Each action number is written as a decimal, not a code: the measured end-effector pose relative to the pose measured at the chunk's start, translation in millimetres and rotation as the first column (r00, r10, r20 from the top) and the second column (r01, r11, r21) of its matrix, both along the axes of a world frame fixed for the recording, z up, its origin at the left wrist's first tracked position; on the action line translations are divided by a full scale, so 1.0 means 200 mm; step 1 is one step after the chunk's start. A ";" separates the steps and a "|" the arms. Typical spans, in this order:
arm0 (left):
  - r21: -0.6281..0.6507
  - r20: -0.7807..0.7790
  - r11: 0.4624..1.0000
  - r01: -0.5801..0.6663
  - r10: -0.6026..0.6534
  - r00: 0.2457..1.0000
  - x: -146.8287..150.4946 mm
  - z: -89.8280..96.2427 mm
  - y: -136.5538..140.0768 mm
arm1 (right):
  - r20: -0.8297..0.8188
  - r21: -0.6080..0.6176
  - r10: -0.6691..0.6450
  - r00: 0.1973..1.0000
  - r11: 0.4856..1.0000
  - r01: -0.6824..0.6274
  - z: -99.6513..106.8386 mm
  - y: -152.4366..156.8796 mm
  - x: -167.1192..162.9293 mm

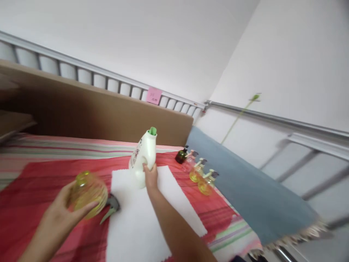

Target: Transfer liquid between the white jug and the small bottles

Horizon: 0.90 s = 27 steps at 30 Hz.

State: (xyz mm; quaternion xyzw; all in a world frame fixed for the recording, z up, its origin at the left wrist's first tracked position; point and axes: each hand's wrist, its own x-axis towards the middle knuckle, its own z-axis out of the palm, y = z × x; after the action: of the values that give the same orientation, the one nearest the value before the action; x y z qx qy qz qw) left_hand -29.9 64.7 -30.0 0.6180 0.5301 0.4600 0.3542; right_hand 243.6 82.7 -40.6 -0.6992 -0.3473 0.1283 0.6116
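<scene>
My left hand (58,213) is wrapped round a yellow see-through bottle (91,193), which is tilted over the red cloth and has an uncovered neck. My right hand (151,177) grips the handle of a white detergent jug (140,153) with a green spout at its top and no cap on it. The jug is slightly tilted above the far part of a white sheet (139,222). Close to the yellow bottle, a dark grey pump head (113,203) with a pale green part lies at the sheet's left edge.
Several pump bottles stand in a row at the right: a dark green bottle (181,155), a pink bottle (188,163) and yellow ones (205,186). A cardboard panel (109,116) rises behind the red cloth (32,182). A blue cloth (240,178) lies beyond the bottles.
</scene>
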 end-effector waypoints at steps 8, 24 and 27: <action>0.037 0.144 0.995 -0.092 0.086 0.986 -0.05 0.11 -0.01 | 0.144 -0.141 0.175 0.974 0.978 -0.155 0.09 -0.24 0.01; -0.002 0.421 0.996 -0.089 0.081 0.903 -0.16 0.13 0.01 | 0.263 -0.696 0.576 0.774 0.669 -0.260 -0.17 -0.14 -0.52; 0.002 0.423 0.996 -0.090 0.081 0.903 -0.15 0.13 0.02 | 0.270 -0.717 0.576 0.772 0.655 -0.238 -0.16 -0.13 -0.53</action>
State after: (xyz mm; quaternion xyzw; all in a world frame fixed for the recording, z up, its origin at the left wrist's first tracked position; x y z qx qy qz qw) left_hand -60.0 68.6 -3.9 0.4839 0.4625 0.6036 0.4332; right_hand 138.3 57.4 -73.1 -0.7738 -0.5725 0.2027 0.1802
